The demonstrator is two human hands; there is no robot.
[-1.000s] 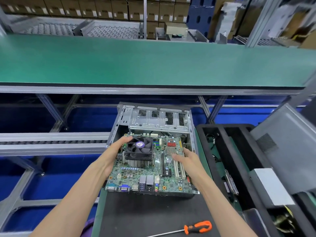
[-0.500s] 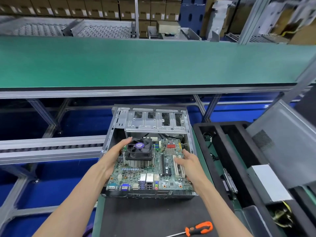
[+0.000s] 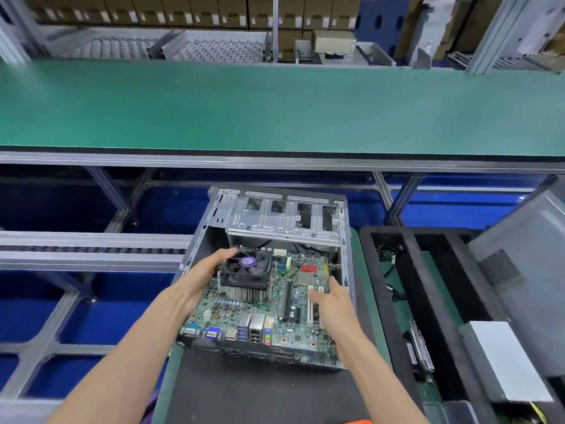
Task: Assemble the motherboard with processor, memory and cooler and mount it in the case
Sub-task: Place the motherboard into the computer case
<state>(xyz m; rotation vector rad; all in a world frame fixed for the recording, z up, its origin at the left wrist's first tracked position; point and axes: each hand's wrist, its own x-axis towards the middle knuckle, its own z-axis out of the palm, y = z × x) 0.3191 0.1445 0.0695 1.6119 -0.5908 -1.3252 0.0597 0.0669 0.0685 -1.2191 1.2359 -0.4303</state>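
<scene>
Tilting over the open case (image 3: 347, 249), the motherboard (image 3: 260, 310) is held by both side edges, likely so its small parts are not touched. The left hand (image 3: 203, 278) is curled round the edge beside the cooler (image 3: 246, 270), and the right hand (image 3: 331, 304) is curled round the other edge. The plug end is kept low at the near wall, probably so the plugs meet their holes.

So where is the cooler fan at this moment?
In the head view the cooler fan sits on the left part of the motherboard, over the open case, with the left hand right beside it.
</scene>
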